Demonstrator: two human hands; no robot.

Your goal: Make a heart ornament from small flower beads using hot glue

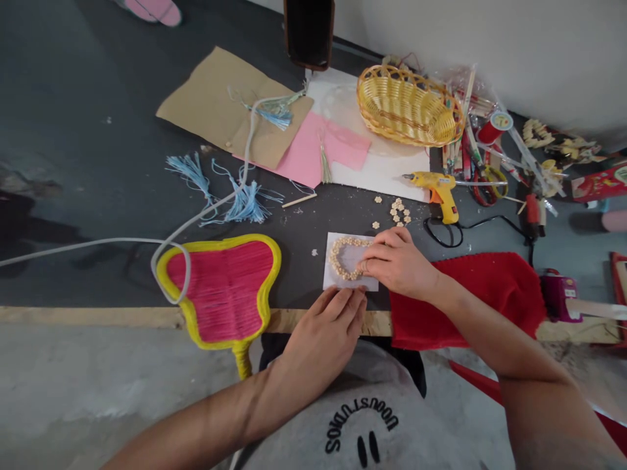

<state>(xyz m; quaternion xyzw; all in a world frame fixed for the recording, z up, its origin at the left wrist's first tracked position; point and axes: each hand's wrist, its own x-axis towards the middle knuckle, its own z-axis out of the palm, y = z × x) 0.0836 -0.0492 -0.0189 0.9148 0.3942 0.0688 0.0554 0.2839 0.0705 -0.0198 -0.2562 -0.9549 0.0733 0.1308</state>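
Observation:
A loop of small pale flower-shaped pieces (336,256) lies on a white paper square (351,286) near the table's front edge. My right hand (399,264) reaches over the loop's right side, its fingers curled and closed; whatever sits between the fingertips is hidden. With fingers stretched out and close together, my left hand (328,333) rests at the front edge of the paper, holding nothing. Just beyond the right hand are several loose flower pieces (399,212). A yellow glue gun (441,189) lies behind them, to the right.
Left of the paper sits a pink fan-like panel with yellow rim (223,287), crossed by a grey cable (196,219). Blue tassels (245,202), brown paper (230,108) and a wicker basket (409,108) lie farther back. Red cloth (470,300) overhangs the front edge; scissors (490,186) lie right.

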